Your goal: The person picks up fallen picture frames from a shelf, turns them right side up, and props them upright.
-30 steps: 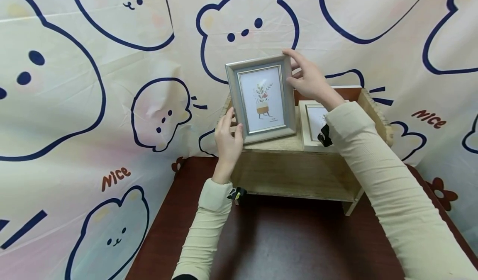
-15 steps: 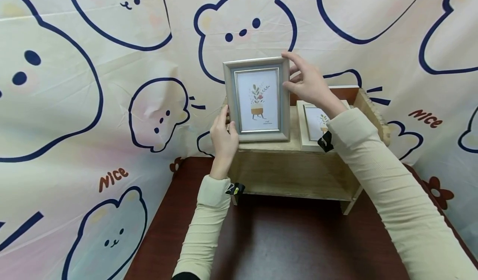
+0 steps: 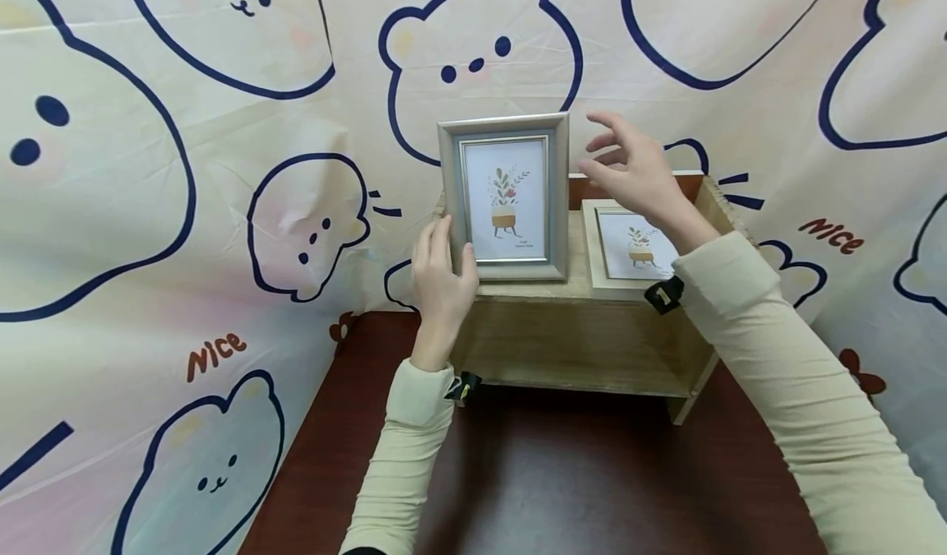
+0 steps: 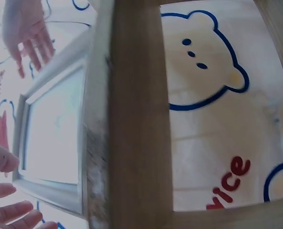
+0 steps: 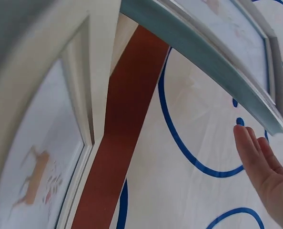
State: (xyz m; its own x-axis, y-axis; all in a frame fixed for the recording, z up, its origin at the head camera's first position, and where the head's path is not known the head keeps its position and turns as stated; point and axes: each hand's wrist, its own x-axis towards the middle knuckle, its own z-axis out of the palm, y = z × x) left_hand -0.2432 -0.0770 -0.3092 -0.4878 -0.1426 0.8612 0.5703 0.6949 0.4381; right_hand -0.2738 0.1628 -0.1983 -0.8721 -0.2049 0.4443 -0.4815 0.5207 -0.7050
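Observation:
A grey-silver picture frame [image 3: 558,210] with a potted-plant print stands upright on top of a small wooden shelf [image 3: 577,341]. My left hand [image 3: 444,279] is at its lower left side, thumb and fingers spread around that edge; in the left wrist view these fingers [image 4: 17,210] look loose and parted. Just off the frame's upper right side hangs my right hand [image 3: 639,168], its fingers extended and a gap between them and the frame. Below the right hand, a cream picture frame [image 3: 592,247] with a similar print lies on the shelf top, partly covered by the wrist.
Raised wooden sides and a red-brown back strip [image 3: 580,193] border the shelf top. Under it is an open compartment. The shelf stands on a dark red table [image 3: 562,473], with a cartoon-printed cloth [image 3: 296,127] hanging close behind and at the sides.
The grey-silver frame was tilted and has turned upright, facing forward. My right hand has let go of its upper right corner and moved off to the right; my left hand stays beside it.

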